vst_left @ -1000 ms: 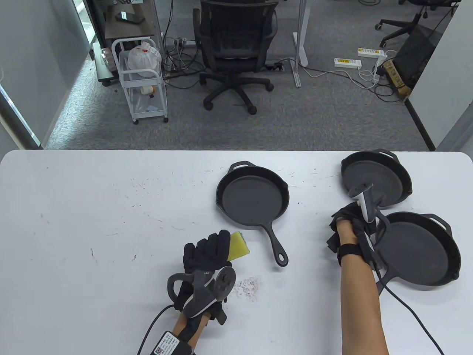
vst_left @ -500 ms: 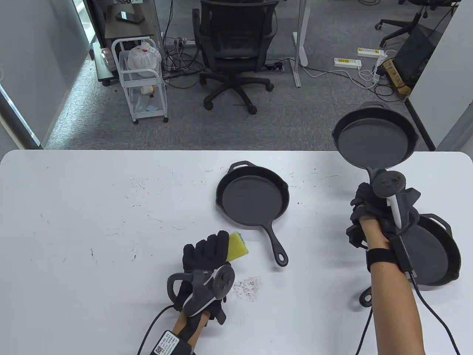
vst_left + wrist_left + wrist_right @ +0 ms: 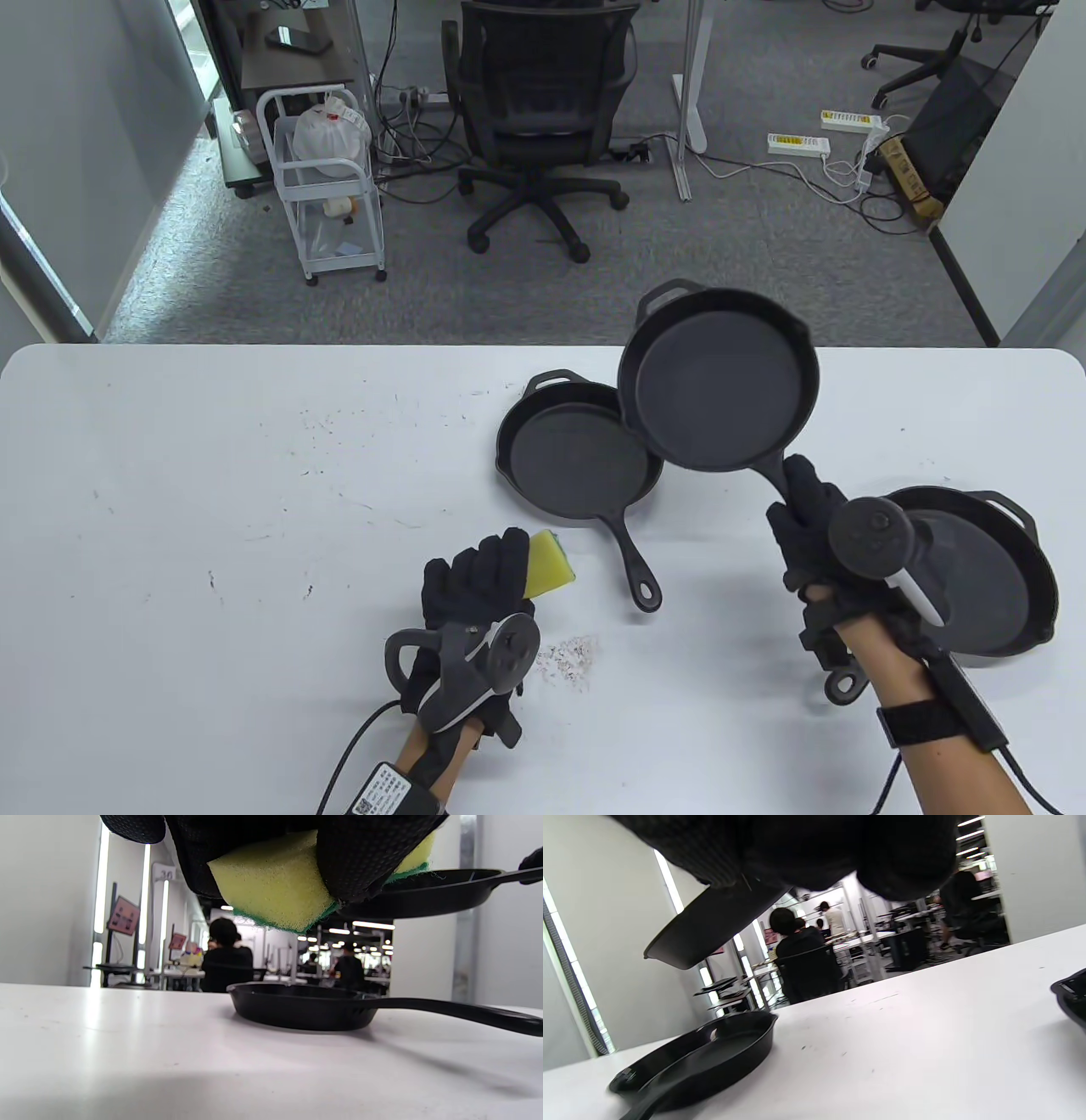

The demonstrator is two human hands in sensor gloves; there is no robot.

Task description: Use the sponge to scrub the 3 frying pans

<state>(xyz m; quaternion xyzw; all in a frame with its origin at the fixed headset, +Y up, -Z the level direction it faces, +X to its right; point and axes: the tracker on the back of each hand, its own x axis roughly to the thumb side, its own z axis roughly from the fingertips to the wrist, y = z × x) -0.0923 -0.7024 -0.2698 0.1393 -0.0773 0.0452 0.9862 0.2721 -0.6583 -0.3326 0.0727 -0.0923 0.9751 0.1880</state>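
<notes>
My right hand grips the handle of a black frying pan and holds it in the air, level, above the table's middle right. From the right wrist view its underside shows overhead. A second pan lies flat on the table under the lifted pan's left edge, handle pointing toward me; it also appears as pan and pan. The third pan lies at the right edge, partly behind my right wrist. My left hand holds a yellow sponge with a green scrub side just above the table.
Small crumbs lie scattered on the white table right of my left wrist. An office chair and a white cart stand on the floor beyond the far edge. Cables trail from both wrists.
My right hand lifted the far-right pan off the table, then carried it left and nearer, so it now hovers over the middle pan's right side. The left hand and sponge stayed put.
</notes>
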